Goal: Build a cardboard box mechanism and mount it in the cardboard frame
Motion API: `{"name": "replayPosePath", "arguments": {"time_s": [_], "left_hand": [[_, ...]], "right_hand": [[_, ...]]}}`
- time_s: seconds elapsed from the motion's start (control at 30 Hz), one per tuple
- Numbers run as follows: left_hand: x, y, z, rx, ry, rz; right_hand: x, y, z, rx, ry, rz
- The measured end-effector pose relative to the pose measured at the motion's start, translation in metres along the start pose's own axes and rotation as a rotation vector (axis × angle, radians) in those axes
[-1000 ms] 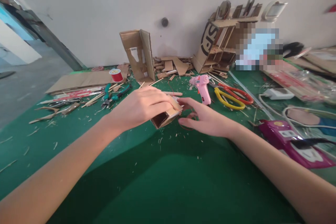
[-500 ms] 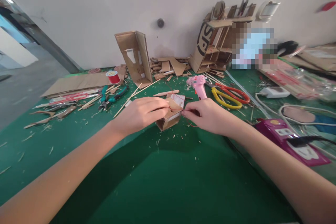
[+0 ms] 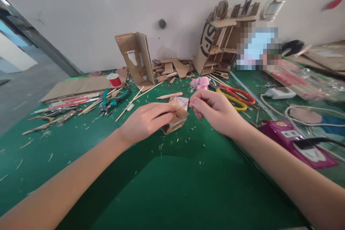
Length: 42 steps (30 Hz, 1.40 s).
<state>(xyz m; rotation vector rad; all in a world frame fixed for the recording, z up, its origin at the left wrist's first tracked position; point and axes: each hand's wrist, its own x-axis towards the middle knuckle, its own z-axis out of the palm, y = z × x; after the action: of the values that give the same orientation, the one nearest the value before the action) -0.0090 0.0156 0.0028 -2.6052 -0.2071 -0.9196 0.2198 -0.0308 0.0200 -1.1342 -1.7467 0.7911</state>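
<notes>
A small folded cardboard box rests on the green table, its open end toward me. My left hand grips it from the left, fingers across its top. My right hand, just to the right of the box, pinches a thin red thread that runs over to the box's top. Behind the box lie a pale wooden stick and a white-faced flap at its back. A pink glue gun sits beyond my right hand, which partly hides it.
Scissors with orange and yellow handles lie at the right, near a purple power strip. Teal-handled pliers and a red thread spool are at the left. A cardboard shelf and an upright cardboard piece stand by the wall.
My right hand has lifted and moved slightly away from the box's edge, drawing the red thread with it. My left hand stays on the box.
</notes>
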Motion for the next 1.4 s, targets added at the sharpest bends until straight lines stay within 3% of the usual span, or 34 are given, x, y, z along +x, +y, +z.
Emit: {"name": "replayPosePath", "arguments": {"time_s": [0.17, 0.33, 1.4], "left_hand": [[0.0005, 0.0004, 0.0002, -0.033, -0.002, 0.005], [-0.0006, -0.0012, 0.0016, -0.032, 0.009, 0.005], [0.0029, 0.0023, -0.0027, 0.014, -0.025, 0.038]], "right_hand": [[-0.0013, 0.0006, 0.0010, 0.049, 0.022, 0.002], [-0.0014, 0.0011, -0.0012, 0.029, -0.034, -0.004], [-0.0021, 0.0057, 0.0021, 0.205, 0.054, -0.033]]}}
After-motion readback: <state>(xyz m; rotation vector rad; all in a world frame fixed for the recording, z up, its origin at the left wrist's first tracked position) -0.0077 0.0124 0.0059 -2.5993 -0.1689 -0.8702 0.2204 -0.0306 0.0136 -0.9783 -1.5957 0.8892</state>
